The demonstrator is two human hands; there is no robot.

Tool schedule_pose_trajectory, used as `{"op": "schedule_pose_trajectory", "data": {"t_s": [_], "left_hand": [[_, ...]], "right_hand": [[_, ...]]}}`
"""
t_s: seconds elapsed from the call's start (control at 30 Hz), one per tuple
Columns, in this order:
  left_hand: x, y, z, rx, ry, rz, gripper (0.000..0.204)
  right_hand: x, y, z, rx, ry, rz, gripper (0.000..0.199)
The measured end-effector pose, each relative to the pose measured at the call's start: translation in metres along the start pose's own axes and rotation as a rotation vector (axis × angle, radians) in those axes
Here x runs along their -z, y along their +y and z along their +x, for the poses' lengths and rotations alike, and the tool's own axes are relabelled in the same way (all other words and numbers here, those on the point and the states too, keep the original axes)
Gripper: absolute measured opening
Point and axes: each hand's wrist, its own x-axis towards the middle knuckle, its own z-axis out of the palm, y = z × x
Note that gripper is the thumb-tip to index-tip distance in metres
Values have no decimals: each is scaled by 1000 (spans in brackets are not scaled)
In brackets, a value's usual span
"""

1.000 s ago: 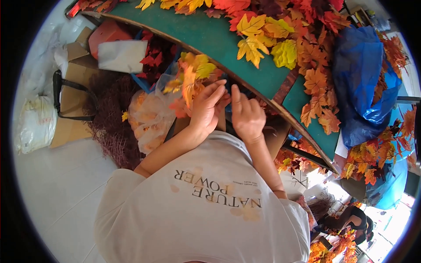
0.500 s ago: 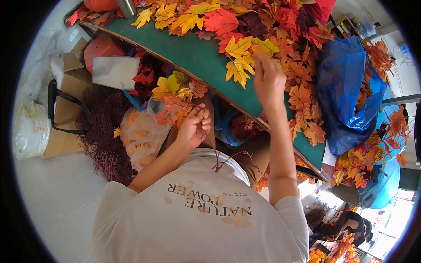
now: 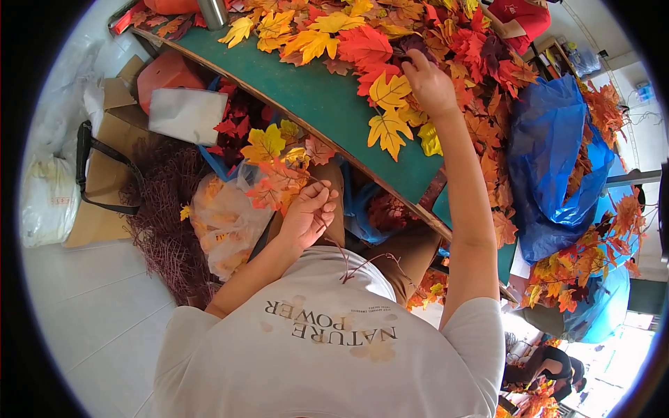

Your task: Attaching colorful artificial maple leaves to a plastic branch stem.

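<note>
My left hand (image 3: 311, 214) is closed around the thin stem of an artificial maple branch (image 3: 282, 171), held in front of my lap. Yellow and orange leaves fan out above the fingers, and the brown twig end (image 3: 369, 263) hangs down against my shirt. Over the table, my right hand (image 3: 431, 85) reaches into the leaf pile (image 3: 470, 49). Its fingers are bent together, with the tips beside a dark purple leaf (image 3: 418, 46); what they pinch, if anything, is hidden. Yellow maple leaves (image 3: 389, 132) lie just below that hand.
The green table (image 3: 313, 97) has a wooden edge crossing diagonally before me. A metal cylinder (image 3: 212, 12) stands at its far left. Blue plastic bag (image 3: 550, 160) sits at right. Brown twigs (image 3: 164, 209), a cardboard box (image 3: 104, 174) and a clear bag (image 3: 223, 216) are at left. Another person's red shirt (image 3: 523, 21) shows far right.
My right hand has moved farther over the table, up to the red and purple leaves. My left hand still holds the branch in about the same place. The view has shifted slightly.
</note>
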Motion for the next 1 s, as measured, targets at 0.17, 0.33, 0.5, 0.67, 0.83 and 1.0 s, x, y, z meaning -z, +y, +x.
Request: {"op": "schedule_pose_trajectory", "data": {"t_s": [0.17,0.33,0.5,0.67,0.83,1.0], "left_hand": [[-6,1,6,-7,10,73,12],[-8,3,7,7,44,107,12],[-1,5,4,22,6,125,14],[-3,13,-2,32,30,136,19],[-6,17,-4,43,11,182,25],[-7,20,-8,37,-9,210,28]], "right_hand": [[6,7,-3,-20,33,-91,14],[6,6,0,2,52,5,17],[-13,11,-8,-1,2,97,19],[-3,10,-4,-60,-190,131,39],[9,18,-1,-94,117,132,27],[28,28,7,-111,307,129,15]]}}
